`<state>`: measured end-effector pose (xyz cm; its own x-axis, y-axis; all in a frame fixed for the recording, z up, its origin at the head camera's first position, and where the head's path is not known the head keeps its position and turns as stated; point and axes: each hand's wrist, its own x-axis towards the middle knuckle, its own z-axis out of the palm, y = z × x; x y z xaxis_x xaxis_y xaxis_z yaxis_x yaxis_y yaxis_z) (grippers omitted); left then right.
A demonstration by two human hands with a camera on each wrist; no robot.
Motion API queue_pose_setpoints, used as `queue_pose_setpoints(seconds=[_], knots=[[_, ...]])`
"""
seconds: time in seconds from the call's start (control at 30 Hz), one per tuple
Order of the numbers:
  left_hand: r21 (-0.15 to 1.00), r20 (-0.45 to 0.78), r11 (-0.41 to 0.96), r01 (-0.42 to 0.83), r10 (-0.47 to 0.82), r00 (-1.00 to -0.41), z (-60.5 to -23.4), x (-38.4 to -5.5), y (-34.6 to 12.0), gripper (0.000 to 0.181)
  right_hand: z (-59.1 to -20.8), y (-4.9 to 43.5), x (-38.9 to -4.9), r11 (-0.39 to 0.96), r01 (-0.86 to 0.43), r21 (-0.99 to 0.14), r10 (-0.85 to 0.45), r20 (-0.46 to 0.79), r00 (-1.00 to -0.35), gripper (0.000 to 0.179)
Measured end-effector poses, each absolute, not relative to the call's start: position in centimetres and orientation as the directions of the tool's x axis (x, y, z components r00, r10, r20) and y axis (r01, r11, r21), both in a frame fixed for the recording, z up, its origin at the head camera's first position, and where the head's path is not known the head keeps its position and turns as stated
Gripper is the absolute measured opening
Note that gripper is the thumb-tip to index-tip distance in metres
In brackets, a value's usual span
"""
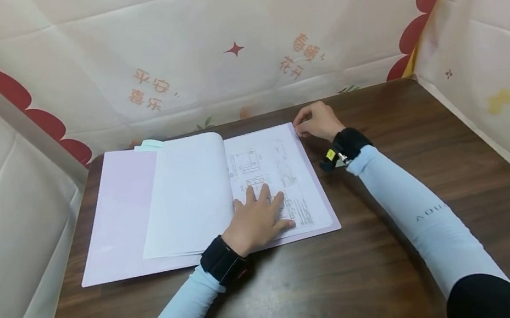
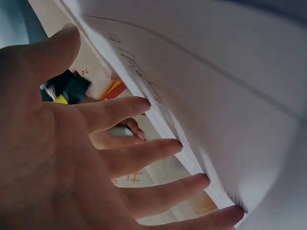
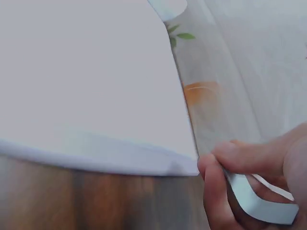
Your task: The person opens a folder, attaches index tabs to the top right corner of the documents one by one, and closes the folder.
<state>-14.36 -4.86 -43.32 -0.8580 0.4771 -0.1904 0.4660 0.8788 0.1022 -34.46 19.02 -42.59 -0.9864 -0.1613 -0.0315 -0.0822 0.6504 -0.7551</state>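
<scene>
A lilac folder (image 1: 118, 214) lies open on the table. White pages (image 1: 185, 192) are turned over to its left side, and a sheet of printed line drawings (image 1: 279, 155) shows on the right. My left hand (image 1: 257, 220) rests on that sheet's lower part, fingers spread, fingertips on the paper in the left wrist view. At the folder's upper right corner is my right hand (image 1: 319, 122), thumb and forefinger pinched together. A curled pale green strip (image 3: 266, 211), like a sticky note, is in its grasp in the right wrist view.
Pale green tabs (image 1: 150, 144) stick out above the turned pages. The dark wooden table (image 1: 306, 295) is bordered by a printed cloth (image 1: 199, 56) at the back and cloth walls at both sides. Both wrists wear black bands (image 1: 223, 260).
</scene>
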Motion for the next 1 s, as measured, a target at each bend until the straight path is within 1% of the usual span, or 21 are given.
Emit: queue_pose_setpoints(seconds=[0.1,0.23,0.43,0.57,0.7,1.0], knots=[[0.098,-0.210,0.881,0.464,0.474,-0.855,-43.5,-14.4,-4.7,0.079,-42.8,18.1,-35.8,0.640,-0.067,-0.766,-0.116,-0.010,-0.993,0.013],[0.108,-0.236,0.883,0.457,0.469,-0.851,-43.5,-14.4,-4.5,0.082,-43.1,17.1,-36.7,0.628,-0.014,-0.778,-0.060,-0.030,-0.998,0.014],[0.088,-0.242,0.881,0.464,0.471,-0.848,-43.5,-14.3,-4.5,0.083,-43.5,16.5,-37.5,0.611,0.033,-0.791,-0.047,-0.079,-0.996,0.022],[0.082,-0.239,0.881,0.466,0.471,-0.849,-43.5,-14.4,-4.4,0.083,-43.8,16.3,-37.8,0.617,0.065,-0.784,-0.024,-0.101,-0.995,0.022],[0.075,-0.247,0.883,0.463,0.466,-0.850,-43.6,-14.5,-4.4,0.084,-44.0,16.0,-38.0,0.614,0.067,-0.787,-0.018,-0.098,-0.995,0.019],[0.065,-0.256,0.885,0.461,0.462,-0.849,-43.4,-14.6,-4.6,0.085,-44.3,15.0,-37.6,0.615,-0.003,-0.789,-0.033,-0.022,-0.999,0.016]])
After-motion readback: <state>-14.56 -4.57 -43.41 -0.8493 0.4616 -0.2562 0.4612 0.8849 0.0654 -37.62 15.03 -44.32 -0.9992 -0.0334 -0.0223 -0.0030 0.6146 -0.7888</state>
